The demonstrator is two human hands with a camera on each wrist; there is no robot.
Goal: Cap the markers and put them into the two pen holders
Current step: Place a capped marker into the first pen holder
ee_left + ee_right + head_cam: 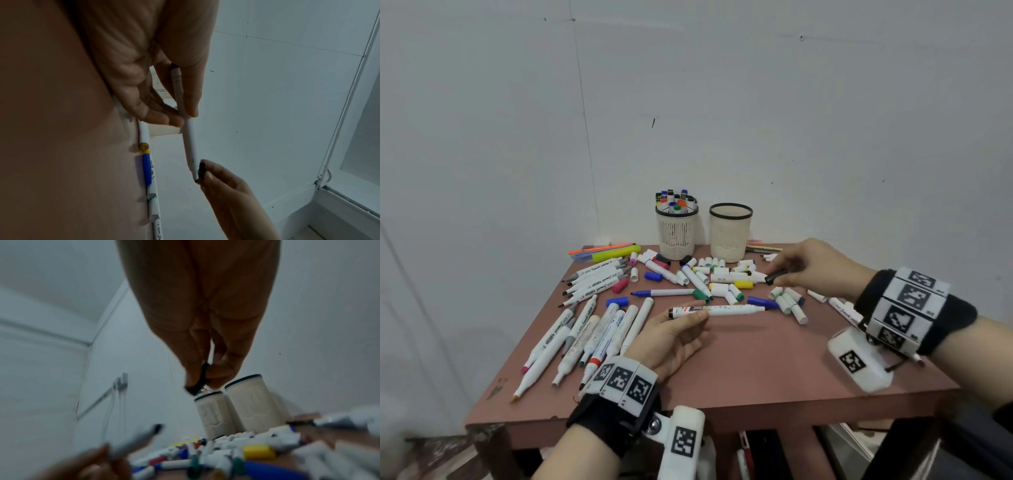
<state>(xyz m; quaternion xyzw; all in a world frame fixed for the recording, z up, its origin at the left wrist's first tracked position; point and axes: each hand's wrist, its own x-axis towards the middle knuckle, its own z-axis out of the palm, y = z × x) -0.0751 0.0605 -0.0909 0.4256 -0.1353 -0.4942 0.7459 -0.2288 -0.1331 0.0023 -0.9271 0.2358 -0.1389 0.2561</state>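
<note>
Head: left hand (671, 337) pinches a white marker (717, 311) level over the table (756, 363); right hand (815, 267) pinches a black cap (776, 276) | Left wrist: cap just beside nib | Right wrist: blurred, cap apparently askew; misalignment risks inked fingers, jammed cap; empty holder (730, 231) beyond.

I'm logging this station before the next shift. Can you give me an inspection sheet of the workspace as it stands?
Surface: brown table, front bare, worn at its front left corner.
Job's things: left pen holder full of capped markers; right pen holder looks empty; uncapped markers and loose caps scattered.
Clutter: orange pencils and a yellow highlighter at the back left.
Grippers: left hand pinches a white marker; right hand pinches a black cap, not yet on.
Cables: nothing seen.
Surroundings: white wall; items under the table, unclear.
</note>
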